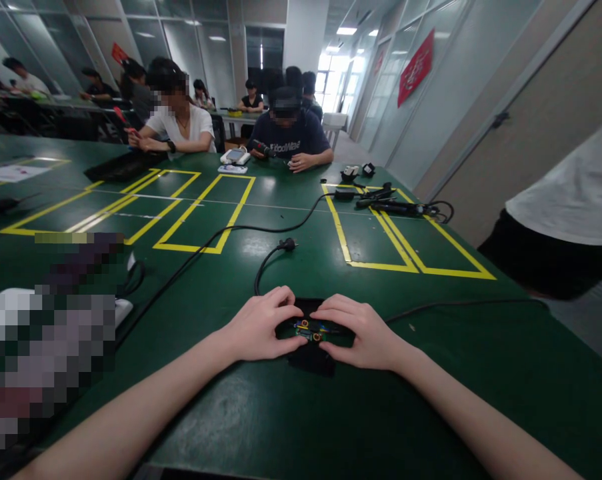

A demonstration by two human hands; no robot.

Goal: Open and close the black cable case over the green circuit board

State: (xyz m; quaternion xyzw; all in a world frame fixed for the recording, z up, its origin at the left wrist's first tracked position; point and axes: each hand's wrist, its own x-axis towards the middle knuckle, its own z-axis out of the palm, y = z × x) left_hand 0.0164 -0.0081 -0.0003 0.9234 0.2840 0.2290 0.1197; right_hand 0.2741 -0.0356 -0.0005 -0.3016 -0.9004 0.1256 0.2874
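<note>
A small black box (311, 357) lies on the green table (361, 407) in front of me, its top off so that coloured wires and small parts (311, 329) show inside. My left hand (261, 325) grips the box's left side, fingers curled over the far edge and thumb at the near edge. My right hand (363, 331) holds the right side the same way. A black cable with a plug (287, 245) runs from behind the box toward the table's middle.
Yellow tape rectangles (204, 217) mark the table. Black tools and cables (391, 203) lie at the far right. Two seated people (291, 137) work at the far edge, others behind. A person in a white shirt (575, 193) stands at the right. A blurred patch (45, 347) covers the left.
</note>
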